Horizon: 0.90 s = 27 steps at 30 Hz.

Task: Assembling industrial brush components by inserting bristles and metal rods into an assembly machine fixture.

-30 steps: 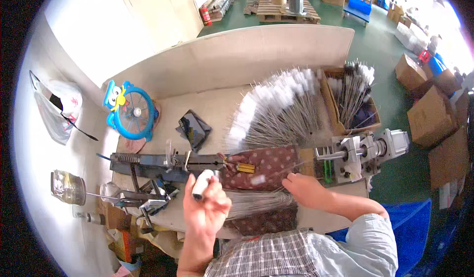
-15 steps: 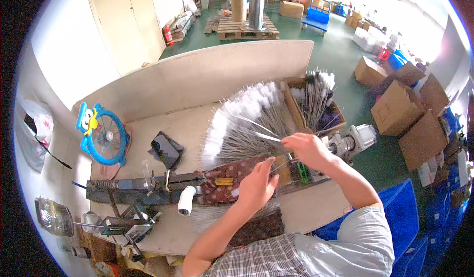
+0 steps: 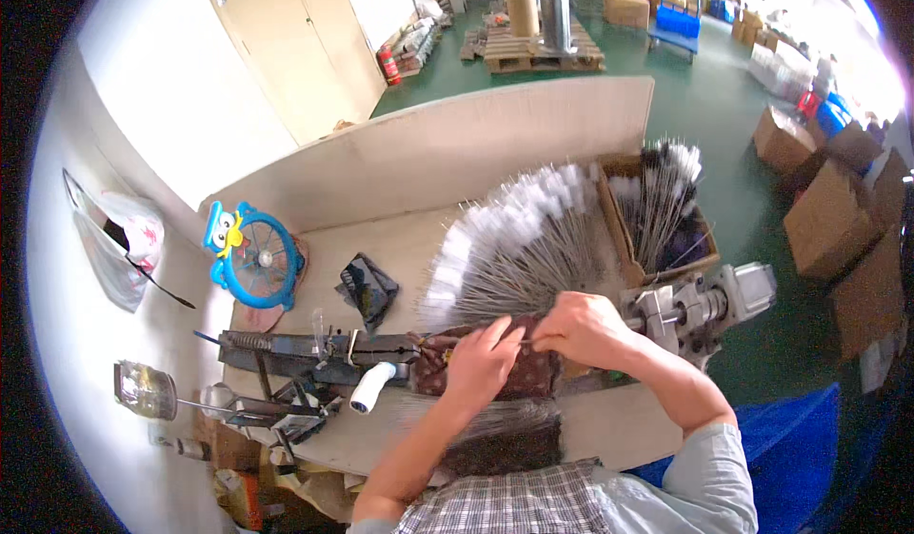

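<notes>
Both hands meet over a dark red dotted cloth (image 3: 529, 382) at the bench's working edge. My right hand (image 3: 590, 329) is closed in a pinch on a thin metal wire (image 3: 527, 342). My left hand (image 3: 484, 367) sits just left of it, fingertips together on the other part of that wire; most of the wire is hidden by the fingers. Behind the hands, many white-tipped wire brushes (image 3: 519, 239) lie fanned out, stems toward me. More thin wires (image 3: 476, 420) lie on the near side, beside the left forearm.
A cardboard box (image 3: 624, 248) of brushes stands right of the fan. A motorised clamp (image 3: 709, 306) is at the bench's right end. On the left are a black metal fixture (image 3: 286, 353), a white tube-shaped object (image 3: 372, 387), a blue cartoon fan (image 3: 255, 258) and a dark plastic bag (image 3: 367, 291).
My right hand has come left and down, close to my left hand. The white-tipped brush it held no longer shows. The view has shifted, so the bench appears further right.
</notes>
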Each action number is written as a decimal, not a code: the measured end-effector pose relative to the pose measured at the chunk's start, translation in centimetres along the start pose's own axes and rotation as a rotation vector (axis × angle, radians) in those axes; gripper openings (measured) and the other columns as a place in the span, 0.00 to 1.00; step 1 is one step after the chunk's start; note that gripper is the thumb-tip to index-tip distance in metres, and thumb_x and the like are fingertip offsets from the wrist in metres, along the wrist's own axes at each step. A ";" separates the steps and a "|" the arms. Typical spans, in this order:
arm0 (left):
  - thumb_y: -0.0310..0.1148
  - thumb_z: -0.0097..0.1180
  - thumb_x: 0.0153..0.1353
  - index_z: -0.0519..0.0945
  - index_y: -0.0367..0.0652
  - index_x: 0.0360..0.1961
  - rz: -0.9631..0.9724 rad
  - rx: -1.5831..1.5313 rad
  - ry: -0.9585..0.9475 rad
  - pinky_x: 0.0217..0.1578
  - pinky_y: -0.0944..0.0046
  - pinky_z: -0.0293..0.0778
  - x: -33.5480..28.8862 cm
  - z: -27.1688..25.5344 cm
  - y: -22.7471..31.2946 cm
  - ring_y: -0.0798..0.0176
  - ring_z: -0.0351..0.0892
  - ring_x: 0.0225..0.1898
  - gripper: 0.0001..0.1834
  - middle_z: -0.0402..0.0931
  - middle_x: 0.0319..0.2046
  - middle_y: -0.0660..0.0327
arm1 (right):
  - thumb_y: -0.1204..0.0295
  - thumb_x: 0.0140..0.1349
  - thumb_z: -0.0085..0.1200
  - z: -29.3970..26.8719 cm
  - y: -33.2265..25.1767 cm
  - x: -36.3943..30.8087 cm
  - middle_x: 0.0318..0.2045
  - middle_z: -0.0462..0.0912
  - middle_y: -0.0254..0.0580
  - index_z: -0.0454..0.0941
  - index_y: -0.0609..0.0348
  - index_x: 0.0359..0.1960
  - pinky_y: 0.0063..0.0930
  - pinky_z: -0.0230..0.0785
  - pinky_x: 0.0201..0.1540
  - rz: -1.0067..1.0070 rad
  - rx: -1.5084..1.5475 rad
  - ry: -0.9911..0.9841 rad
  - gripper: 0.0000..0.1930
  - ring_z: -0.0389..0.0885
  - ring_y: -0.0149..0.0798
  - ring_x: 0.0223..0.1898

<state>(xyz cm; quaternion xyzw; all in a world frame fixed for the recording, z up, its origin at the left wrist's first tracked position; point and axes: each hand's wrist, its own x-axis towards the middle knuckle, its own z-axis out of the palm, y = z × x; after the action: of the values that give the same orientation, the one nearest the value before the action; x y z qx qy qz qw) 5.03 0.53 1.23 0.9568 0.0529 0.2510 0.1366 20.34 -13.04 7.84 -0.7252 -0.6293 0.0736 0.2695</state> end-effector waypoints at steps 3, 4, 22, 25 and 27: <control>0.33 0.58 0.54 0.80 0.43 0.40 -0.255 -0.192 0.010 0.44 0.59 0.73 -4.6 -3.4 1.7 0.55 0.78 0.44 0.12 0.78 0.41 0.55 | 0.63 0.48 0.58 2.3 -2.5 3.3 0.23 0.79 0.28 0.81 0.49 0.25 0.30 0.71 0.36 -0.253 0.100 0.035 0.07 0.75 0.37 0.32; 0.33 0.58 0.54 0.80 0.43 0.40 -0.269 -0.178 0.007 0.44 0.59 0.73 -6.1 -3.6 1.6 0.55 0.78 0.44 0.12 0.78 0.41 0.55 | 0.65 0.47 0.58 3.2 -3.3 4.3 0.23 0.79 0.29 0.81 0.50 0.24 0.30 0.71 0.36 -0.328 0.143 0.069 0.06 0.75 0.38 0.32; 0.51 0.58 0.53 0.80 0.37 0.22 -1.081 -0.610 -0.007 0.25 0.66 0.69 -10.4 -4.3 -3.3 0.68 0.74 0.20 0.24 0.77 0.18 0.63 | 0.69 0.46 0.55 10.3 -7.9 9.0 0.23 0.79 0.32 0.81 0.51 0.23 0.33 0.71 0.35 -0.144 0.017 0.054 0.04 0.75 0.40 0.33; 0.49 0.62 0.50 0.80 0.36 0.18 -1.060 -0.642 0.051 0.25 0.68 0.67 -10.0 -4.5 -3.7 0.74 0.70 0.21 0.23 0.75 0.16 0.65 | 0.69 0.46 0.56 10.0 -7.8 8.9 0.24 0.79 0.31 0.81 0.52 0.23 0.33 0.71 0.35 -0.138 -0.021 0.022 0.04 0.75 0.39 0.34; 0.47 0.61 0.51 0.80 0.36 0.20 -1.044 -0.556 -0.049 0.26 0.69 0.68 -9.8 -4.4 -3.7 0.74 0.69 0.22 0.21 0.75 0.18 0.65 | 0.70 0.47 0.55 10.0 -7.3 8.3 0.23 0.78 0.31 0.80 0.53 0.24 0.33 0.70 0.35 -0.171 -0.012 0.076 0.04 0.75 0.39 0.34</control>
<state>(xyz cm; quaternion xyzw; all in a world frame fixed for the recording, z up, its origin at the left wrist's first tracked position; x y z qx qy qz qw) -5.82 3.43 -0.72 0.7378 0.4458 0.1330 0.4891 11.14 -1.68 4.92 -0.6729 -0.6786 0.0190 0.2940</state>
